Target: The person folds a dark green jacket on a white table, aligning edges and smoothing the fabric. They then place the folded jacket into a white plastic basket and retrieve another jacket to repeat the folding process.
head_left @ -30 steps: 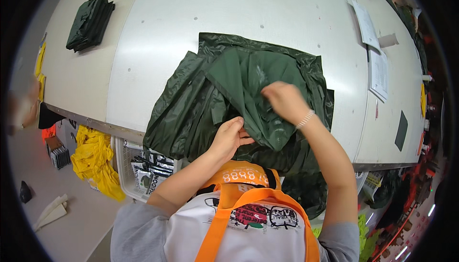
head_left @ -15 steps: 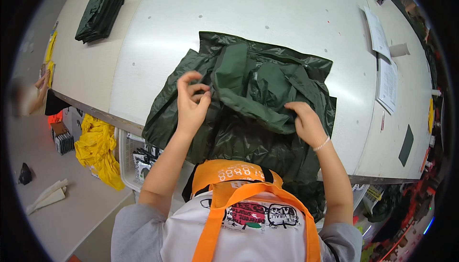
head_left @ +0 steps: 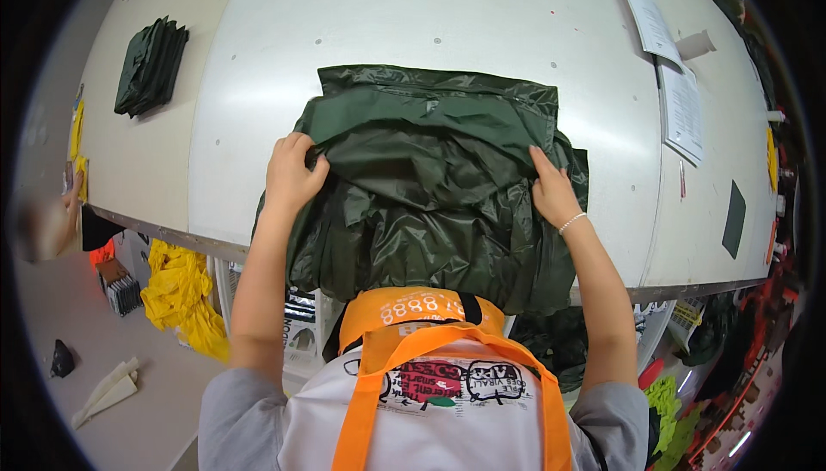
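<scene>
A shiny dark green raincoat (head_left: 413, 187) lies spread on the white table in front of me, its near end hanging over the table edge by my waist. On its left side, my left hand (head_left: 295, 172) is closed, pinching a fold of the cloth between thumb and fingers. My right hand (head_left: 555, 194) grips the opposite side of that layer, index finger stretched along the edge. Between both hands the fabric spans in loose creases, with a smoother green layer at the far side.
A stack of folded dark green garments (head_left: 151, 67) sits at the far left. Printed sheets (head_left: 667, 75) and a grey cup-like roll (head_left: 695, 44) lie to the right, near a flat green piece (head_left: 733, 219). Yellow cloth (head_left: 176, 286) hangs below the left edge. Another person's hand (head_left: 70, 209) shows far left.
The bunched green layer has been pulled open and laid flatter. My left hand moved left and closed on the cloth; my right hand shifted slightly farther out. The view also shifted.
</scene>
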The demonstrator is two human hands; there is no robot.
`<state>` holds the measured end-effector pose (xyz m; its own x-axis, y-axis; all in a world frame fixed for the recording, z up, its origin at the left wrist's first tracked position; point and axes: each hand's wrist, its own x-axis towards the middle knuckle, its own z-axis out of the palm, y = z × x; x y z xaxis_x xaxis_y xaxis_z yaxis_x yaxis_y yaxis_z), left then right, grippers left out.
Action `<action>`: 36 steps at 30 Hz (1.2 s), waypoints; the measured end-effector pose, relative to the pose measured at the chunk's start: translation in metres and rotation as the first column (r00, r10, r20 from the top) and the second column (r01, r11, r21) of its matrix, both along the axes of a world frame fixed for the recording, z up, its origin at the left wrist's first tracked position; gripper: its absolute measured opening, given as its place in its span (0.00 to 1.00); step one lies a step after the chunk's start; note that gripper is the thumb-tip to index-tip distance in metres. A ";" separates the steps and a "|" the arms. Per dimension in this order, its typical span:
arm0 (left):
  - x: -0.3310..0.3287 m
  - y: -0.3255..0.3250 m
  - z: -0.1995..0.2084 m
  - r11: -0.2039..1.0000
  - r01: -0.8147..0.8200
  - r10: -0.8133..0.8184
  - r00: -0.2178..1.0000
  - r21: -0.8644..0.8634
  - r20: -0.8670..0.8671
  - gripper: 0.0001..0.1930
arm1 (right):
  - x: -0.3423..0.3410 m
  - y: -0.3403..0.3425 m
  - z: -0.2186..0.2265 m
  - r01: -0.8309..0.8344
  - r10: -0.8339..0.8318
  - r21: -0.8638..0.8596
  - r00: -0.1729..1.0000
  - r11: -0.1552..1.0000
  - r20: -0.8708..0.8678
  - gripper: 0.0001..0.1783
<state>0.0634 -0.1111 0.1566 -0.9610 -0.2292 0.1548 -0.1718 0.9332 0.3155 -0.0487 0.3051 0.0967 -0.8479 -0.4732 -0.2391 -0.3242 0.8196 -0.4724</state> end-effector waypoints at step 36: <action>0.010 0.120 -0.030 0.866 0.384 -0.141 0.802 0.320 -0.580 0.08 | -0.073 -0.005 0.010 0.320 -0.264 -0.547 0.947 0.774 0.181 0.17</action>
